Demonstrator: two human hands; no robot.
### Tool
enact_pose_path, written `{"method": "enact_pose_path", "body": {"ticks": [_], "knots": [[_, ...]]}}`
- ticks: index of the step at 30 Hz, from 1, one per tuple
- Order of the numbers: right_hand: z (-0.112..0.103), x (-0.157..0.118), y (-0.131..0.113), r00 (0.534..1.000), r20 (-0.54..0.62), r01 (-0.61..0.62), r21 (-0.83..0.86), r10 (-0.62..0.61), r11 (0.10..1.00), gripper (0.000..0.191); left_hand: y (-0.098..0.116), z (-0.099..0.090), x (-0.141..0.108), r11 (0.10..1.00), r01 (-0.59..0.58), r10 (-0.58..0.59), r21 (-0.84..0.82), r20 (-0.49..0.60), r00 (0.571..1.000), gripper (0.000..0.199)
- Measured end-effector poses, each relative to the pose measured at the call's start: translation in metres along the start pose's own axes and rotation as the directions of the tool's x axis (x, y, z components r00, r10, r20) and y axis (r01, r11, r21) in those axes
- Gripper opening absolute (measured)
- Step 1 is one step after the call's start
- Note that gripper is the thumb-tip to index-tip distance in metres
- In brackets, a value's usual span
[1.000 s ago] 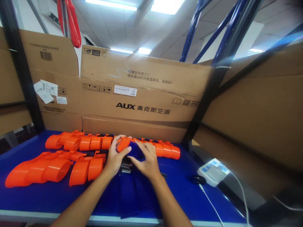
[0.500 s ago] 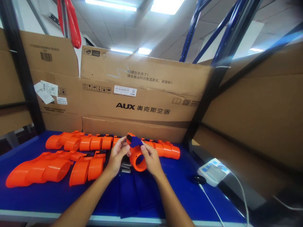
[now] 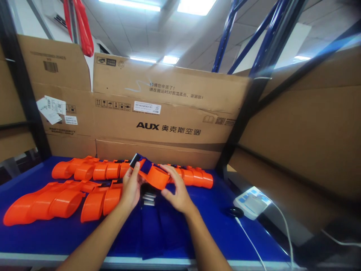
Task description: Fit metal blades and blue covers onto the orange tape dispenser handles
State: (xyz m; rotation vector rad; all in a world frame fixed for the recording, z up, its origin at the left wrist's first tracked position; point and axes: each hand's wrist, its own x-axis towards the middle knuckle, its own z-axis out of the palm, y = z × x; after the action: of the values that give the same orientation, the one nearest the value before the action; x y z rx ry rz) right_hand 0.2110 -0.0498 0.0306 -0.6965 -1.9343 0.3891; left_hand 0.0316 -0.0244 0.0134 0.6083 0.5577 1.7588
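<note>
Between my hands, above the blue mat, is an orange plastic ring (image 3: 158, 177) with a flat arm at its left side. A dark blue strap (image 3: 146, 165) wraps across that arm, and its dark end with a pale edge sticks out at the upper left. My left hand (image 3: 132, 188) pinches the arm and strap between thumb and fingers. Around the ring's right side curves my right hand (image 3: 177, 190), fingers on top and thumb at the lower edge. Below them lie several dark blue straps (image 3: 152, 229) with pale metallic-looking ends (image 3: 149, 198).
Rows of orange rings (image 3: 67, 203) stand at the left and along the back of the blue mat (image 3: 214, 229). A white device (image 3: 252, 203) with a cable and a black round object (image 3: 234, 212) sit at the right. Cardboard (image 3: 169, 113) walls the back, beside dark posts (image 3: 239, 124).
The ring has turned from facing me to lying tilted, its strapped arm now pointing upper left. My right hand has left the strap and shifted to the ring's side.
</note>
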Motion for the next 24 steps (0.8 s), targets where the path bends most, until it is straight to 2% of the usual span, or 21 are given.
{"method": "enact_pose_path", "body": {"ticks": [3, 5, 9, 12, 15, 18, 21, 24], "knots": [[0.001, -0.003, 0.0, 0.998, 0.003, 0.061, -0.205, -0.061, 0.977, 0.074, 0.0, -0.001, 0.003, 1.0, 0.019, -0.018, 0.016, -0.031, 0.999, 0.043], [0.0, -0.006, 0.004, 0.995, -0.036, 0.083, -0.271, -0.096, 0.959, 0.068, -0.002, -0.002, 0.001, 0.995, 0.066, -0.066, 0.074, 0.01, 0.998, 0.044], [-0.005, -0.01, 0.011, 0.967, -0.155, 0.152, -0.298, -0.205, 0.942, 0.067, -0.009, -0.002, -0.007, 0.942, 0.144, -0.193, 0.303, 0.138, 0.971, 0.046], [-0.009, -0.01, 0.007, 0.935, -0.265, 0.157, -0.288, -0.236, 0.945, 0.055, -0.013, -0.004, -0.011, 0.892, 0.099, -0.209, 0.44, 0.207, 0.956, 0.048], [-0.017, -0.013, -0.004, 0.915, -0.37, 0.041, -0.313, -0.161, 0.949, 0.042, -0.013, -0.008, -0.008, 0.871, 0.016, -0.163, 0.49, 0.258, 0.952, 0.051], [-0.038, -0.024, -0.017, 0.888, -0.458, -0.158, -0.409, -0.053, 0.899, 0.038, -0.012, -0.011, -0.003, 0.874, -0.061, -0.081, 0.482, 0.268, 0.96, 0.057], [-0.071, -0.045, -0.027, 0.873, -0.478, -0.365, -0.517, 0.092, 0.774, 0.038, -0.01, -0.011, -0.002, 0.875, -0.094, -0.044, 0.475, 0.27, 0.962, 0.056], [-0.104, -0.066, -0.035, 0.816, -0.539, -0.547, -0.609, 0.206, 0.574, 0.047, -0.008, -0.009, -0.005, 0.872, -0.07, -0.091, 0.485, 0.3, 0.95, 0.05]]}}
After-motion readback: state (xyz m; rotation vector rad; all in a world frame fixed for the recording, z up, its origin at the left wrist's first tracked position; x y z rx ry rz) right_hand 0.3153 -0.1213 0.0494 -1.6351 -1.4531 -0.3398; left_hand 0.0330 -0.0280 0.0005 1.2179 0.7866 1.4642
